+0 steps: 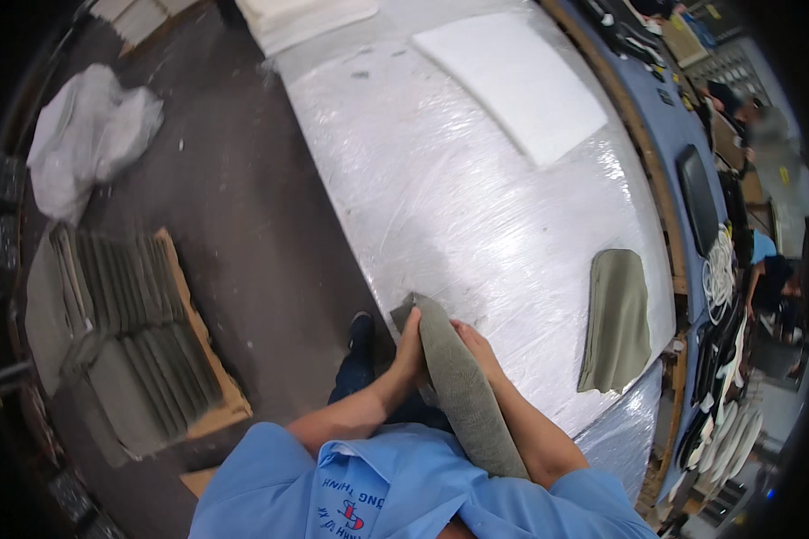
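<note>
1 white sheet point(512, 81), upper right, and 1 green cover point(617, 323), right, lie on the worktop point(422, 207); 2 hands point(410, 349) point(478, 349) grasp 1 pad point(463, 386), lower centre.

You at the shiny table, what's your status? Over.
Left hand, right hand: gripping grey-green padded piece. Near end toward blue shirt. Green fabric piece on shiny table, apart, off right.

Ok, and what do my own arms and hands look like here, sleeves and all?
Your left hand and right hand are bare, with no gloves, and I see no watch. The forearms are uncovered too. The short sleeves are plain light blue, matching the shirt, which has blue lettering and a red emblem on the front.
</note>
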Motion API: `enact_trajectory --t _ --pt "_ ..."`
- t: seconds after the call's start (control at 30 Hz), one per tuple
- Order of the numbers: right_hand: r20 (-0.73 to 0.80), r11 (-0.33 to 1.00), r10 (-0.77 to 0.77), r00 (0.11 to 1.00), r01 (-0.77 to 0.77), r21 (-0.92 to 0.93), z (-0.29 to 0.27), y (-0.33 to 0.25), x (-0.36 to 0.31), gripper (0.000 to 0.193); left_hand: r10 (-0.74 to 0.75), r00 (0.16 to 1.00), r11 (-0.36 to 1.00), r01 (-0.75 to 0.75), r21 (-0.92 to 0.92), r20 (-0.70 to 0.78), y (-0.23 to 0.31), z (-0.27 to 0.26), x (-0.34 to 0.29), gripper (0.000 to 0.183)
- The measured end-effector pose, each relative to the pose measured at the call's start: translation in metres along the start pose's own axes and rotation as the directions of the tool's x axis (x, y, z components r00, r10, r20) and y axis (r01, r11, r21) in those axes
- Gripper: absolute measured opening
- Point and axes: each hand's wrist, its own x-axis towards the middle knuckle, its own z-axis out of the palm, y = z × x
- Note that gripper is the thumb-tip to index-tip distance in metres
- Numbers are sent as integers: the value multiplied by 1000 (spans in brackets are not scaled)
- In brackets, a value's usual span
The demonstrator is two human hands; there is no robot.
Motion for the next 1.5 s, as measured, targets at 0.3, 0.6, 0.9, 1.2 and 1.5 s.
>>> enact_trajectory --t 0.3,0.6,0.9,1.2,1.5 --pt "-285 735 -471 835 550 397 -24 -119 -87 71 153 887 893 -312 323 435 15 164 -103 88" --pt "-775 286 -561 291 947 148 -17 -158 -160 69 70 535 442 -773 455 842 -18 244 -133 82" --pt "-788 595 -535 306 799 -93 -18 -108 -147 64 -107 751 432 -555 711 651 -21 228 -98 75" --pt "-830 685 -480 284 713 -152 -123 -114 -96 52 -6 675 167 -727 666 738 -18 245 -91 72" --pt "-410 810 -459 788 561 170 -227 -176 -70 76 78 679 63 -734 676 730 -42 247 -104 72"
